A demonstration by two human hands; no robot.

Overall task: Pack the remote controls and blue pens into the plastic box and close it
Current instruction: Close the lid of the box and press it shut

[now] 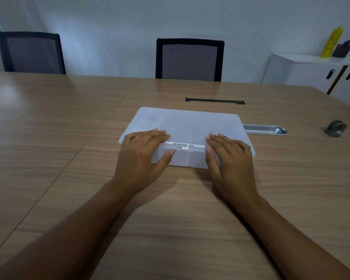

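Note:
A frosted white plastic box [187, 126] sits on the wooden table [69, 138] in front of me with its lid lying flat on top. A barcode sticker runs along the near edge. My left hand [141, 154] rests on the box's near left corner, fingers spread on the lid and thumb against the front wall. My right hand [230, 156] rests the same way on the near right corner. No remote controls or blue pens are visible; the box's contents cannot be made out through the plastic.
A black cable-slot cover [214, 101] lies behind the box. A metal tray [267, 129] sits to its right, and a grey round object [335, 128] farther right. Two black mesh chairs [190, 59] stand across the table. A white cabinet [311, 71] stands at right.

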